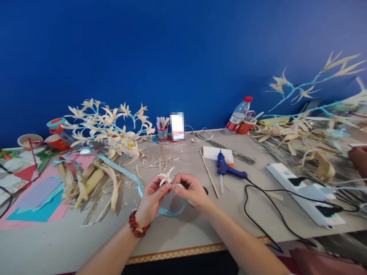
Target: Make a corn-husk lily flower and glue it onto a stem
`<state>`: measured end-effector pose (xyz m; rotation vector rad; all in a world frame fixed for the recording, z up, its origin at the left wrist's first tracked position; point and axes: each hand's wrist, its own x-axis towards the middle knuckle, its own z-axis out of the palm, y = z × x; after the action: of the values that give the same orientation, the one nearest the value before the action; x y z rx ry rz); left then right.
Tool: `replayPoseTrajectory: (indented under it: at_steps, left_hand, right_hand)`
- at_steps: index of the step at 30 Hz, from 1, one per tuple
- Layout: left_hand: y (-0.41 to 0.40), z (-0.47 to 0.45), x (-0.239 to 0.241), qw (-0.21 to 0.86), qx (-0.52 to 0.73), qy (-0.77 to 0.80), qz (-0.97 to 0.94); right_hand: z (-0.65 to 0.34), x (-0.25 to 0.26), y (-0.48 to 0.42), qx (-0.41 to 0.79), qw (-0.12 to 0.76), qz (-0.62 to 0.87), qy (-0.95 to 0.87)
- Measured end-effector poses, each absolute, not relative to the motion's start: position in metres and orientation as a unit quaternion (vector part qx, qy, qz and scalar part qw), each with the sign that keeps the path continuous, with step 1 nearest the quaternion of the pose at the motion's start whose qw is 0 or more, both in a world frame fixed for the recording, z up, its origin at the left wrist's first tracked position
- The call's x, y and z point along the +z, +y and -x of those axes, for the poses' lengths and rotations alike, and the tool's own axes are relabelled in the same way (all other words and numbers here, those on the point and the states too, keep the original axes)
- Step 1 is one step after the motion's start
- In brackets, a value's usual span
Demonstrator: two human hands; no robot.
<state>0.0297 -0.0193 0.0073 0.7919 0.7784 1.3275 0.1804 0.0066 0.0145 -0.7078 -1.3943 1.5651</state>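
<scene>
Between my two hands is a small cream-white husk flower (166, 177), its petals pointing up. My left hand (153, 194) pinches the flower near its base. Close beside it, my right hand (190, 190) has thumb and fingers pressed together on a light blue ribbon (174, 212). The ribbon loops below my hands and also runs off to the upper left across the table. Whatever stem lies between my fingertips is mostly hidden. To the right, a blue glue gun (229, 167) rests on the table beside a thin wooden stick (209, 173).
Finished flower branches (114, 122) and dried corn husks (94, 183) stand and lie at left, near coloured paper (40, 202). At right are a white power strip (304, 194) with black cables, a plastic bottle (238, 114), and more husks (286, 137). A pen cup (162, 133) stands at the back.
</scene>
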Motion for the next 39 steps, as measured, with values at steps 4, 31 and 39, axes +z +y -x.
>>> replayPoseTrajectory:
  at_steps: [4,31,39]
  left_hand:
    - [-0.019,-0.027,0.004,0.609,0.588,0.360,-0.392]
    - [-0.019,-0.030,0.003,0.645,0.602,0.332,-0.334]
    - [-0.019,-0.033,-0.001,0.539,0.631,0.415,-0.372]
  right_hand:
    - [-0.181,0.015,0.008,0.602,0.443,0.310,-0.588]
    - [-0.180,0.013,0.004,0.516,0.469,0.330,-0.636]
    - [-0.178,0.018,0.002,0.342,0.473,0.362,-0.727]
